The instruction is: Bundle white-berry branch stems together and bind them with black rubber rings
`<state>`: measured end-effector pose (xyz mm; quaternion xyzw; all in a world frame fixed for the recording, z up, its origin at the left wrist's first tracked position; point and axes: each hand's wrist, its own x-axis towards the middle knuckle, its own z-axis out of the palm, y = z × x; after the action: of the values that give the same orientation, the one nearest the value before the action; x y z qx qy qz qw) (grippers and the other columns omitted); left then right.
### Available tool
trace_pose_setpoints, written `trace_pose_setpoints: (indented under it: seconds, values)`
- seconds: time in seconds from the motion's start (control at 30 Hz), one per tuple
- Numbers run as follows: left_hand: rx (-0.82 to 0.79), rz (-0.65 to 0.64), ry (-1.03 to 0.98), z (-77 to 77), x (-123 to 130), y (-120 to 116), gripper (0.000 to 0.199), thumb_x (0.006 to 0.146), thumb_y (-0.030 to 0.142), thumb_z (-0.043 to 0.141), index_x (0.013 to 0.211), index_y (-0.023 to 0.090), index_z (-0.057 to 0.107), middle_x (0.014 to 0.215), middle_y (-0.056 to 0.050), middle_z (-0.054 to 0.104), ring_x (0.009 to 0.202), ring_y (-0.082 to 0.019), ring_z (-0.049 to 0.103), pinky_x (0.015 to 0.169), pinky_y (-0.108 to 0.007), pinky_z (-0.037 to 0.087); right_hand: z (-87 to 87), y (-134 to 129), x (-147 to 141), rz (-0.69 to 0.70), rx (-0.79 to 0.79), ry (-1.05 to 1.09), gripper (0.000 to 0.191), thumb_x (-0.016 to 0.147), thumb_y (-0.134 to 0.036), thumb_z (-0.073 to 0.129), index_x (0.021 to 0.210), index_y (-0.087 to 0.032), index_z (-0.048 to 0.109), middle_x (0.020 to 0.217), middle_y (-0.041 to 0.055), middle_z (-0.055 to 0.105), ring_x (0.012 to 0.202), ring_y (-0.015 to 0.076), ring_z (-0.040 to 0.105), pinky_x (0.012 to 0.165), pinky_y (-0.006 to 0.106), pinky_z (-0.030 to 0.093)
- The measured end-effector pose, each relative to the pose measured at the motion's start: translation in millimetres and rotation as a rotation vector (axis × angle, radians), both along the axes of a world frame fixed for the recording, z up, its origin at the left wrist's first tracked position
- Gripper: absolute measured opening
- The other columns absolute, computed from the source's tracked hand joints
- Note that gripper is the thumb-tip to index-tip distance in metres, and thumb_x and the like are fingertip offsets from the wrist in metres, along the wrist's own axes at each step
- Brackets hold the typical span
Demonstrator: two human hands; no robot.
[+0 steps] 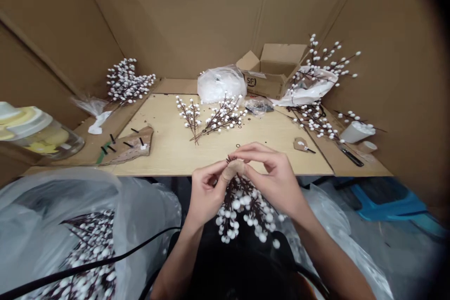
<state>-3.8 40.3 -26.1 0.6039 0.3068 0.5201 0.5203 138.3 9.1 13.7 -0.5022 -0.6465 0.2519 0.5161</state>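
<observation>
Close to the table's front edge, my left hand (207, 194) and my right hand (279, 180) pinch a bunch of white-berry branches (242, 206) together. Its dark stem ends point up toward the table, while the white berries hang down over my lap. A tan band-like piece (235, 168) shows between my thumbs at the stems; whether it is a strip or a wrapped fingertip I cannot tell. Fingers of both hands are closed and partly hide the stems. Beyond them, two loose berry sprigs (218, 122) lie on the table (168, 152).
Left stand a clear plastic jar (52, 136) and a bag (140, 206) of berry branches. Cardboard with black sticks (130, 145) lies on the table. Behind are a white plastic bag (221, 85) and a carton (265, 83). A cutter knife (351, 155) and white cup (355, 132) sit right.
</observation>
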Motion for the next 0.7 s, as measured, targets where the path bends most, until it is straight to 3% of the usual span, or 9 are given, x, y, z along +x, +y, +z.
trace_pose_setpoints:
  seconds: [0.1,0.27,0.37,0.43,0.5,0.57,0.7]
  values:
    - [0.029,-0.020,0.014,1.2,-11,-5,0.018,0.082,0.018,0.062,0.095,0.019,0.074,0.083,-0.002,0.071,0.075,-0.012,0.063,0.071,-0.017,0.048,3.3,15,-5,0.185,-0.034,0.064,0.012,0.081,-0.020,0.063,0.087,-0.017,0.072,0.087,0.0036,0.063,0.084,0.0086,0.061,0.075,0.019,0.050]
    - [-0.007,0.002,0.035,-2.0,-29,-8,0.017,0.084,0.020,0.058,0.092,0.019,0.074,0.077,-0.001,0.068,0.070,-0.010,0.058,0.070,-0.017,0.046,-4.7,21,-24,0.219,-0.021,0.157,0.008,0.078,-0.021,0.066,0.077,-0.015,0.072,0.082,0.0048,0.063,0.078,0.0092,0.061,0.068,0.019,0.051]
    - [-0.054,0.032,-0.015,-6.3,-36,-7,0.015,0.083,0.022,0.060,0.088,0.016,0.074,0.075,-0.002,0.067,0.069,-0.011,0.058,0.068,-0.017,0.045,-10.0,43,-24,0.476,-0.152,0.190,0.013,0.079,-0.025,0.066,0.084,-0.015,0.071,0.085,0.0053,0.063,0.072,0.0091,0.061,0.059,0.018,0.051]
    - [-0.087,0.074,-0.043,-8.9,-41,-6,0.016,0.084,0.024,0.060,0.085,0.014,0.073,0.075,-0.003,0.067,0.071,-0.011,0.059,0.069,-0.017,0.045,-16.0,70,-20,0.584,-0.174,0.092,0.018,0.082,-0.029,0.063,0.093,-0.017,0.070,0.089,0.0055,0.063,0.076,0.0101,0.062,0.064,0.021,0.053]
    - [-0.124,0.103,-0.045,-11.2,-46,-4,0.019,0.085,0.026,0.059,0.082,0.013,0.071,0.075,-0.003,0.066,0.073,-0.011,0.058,0.070,-0.017,0.045,-28.0,104,-18,0.417,0.019,-0.158,0.020,0.086,-0.024,0.058,0.101,-0.019,0.069,0.096,0.0054,0.063,0.088,0.0110,0.061,0.077,0.025,0.053]
    - [-0.152,0.122,-0.032,-13.1,-52,-2,0.020,0.085,0.028,0.059,0.078,0.012,0.070,0.075,-0.003,0.066,0.073,-0.011,0.058,0.070,-0.016,0.044,-46.6,137,-21,0.290,0.273,-0.557,0.028,0.086,-0.010,0.051,0.106,-0.021,0.068,0.103,0.0061,0.062,0.094,0.0130,0.058,0.085,0.031,0.050]
    - [-0.173,0.168,-0.024,-15.3,-63,2,0.022,0.084,0.030,0.060,0.076,0.012,0.068,0.074,-0.004,0.065,0.073,-0.011,0.057,0.070,-0.016,0.044,-86.5,184,-37,0.384,0.429,-0.732,0.024,0.073,-0.006,0.063,0.090,-0.021,0.072,0.110,0.0058,0.060,0.109,0.0235,0.051,0.090,0.040,0.047]
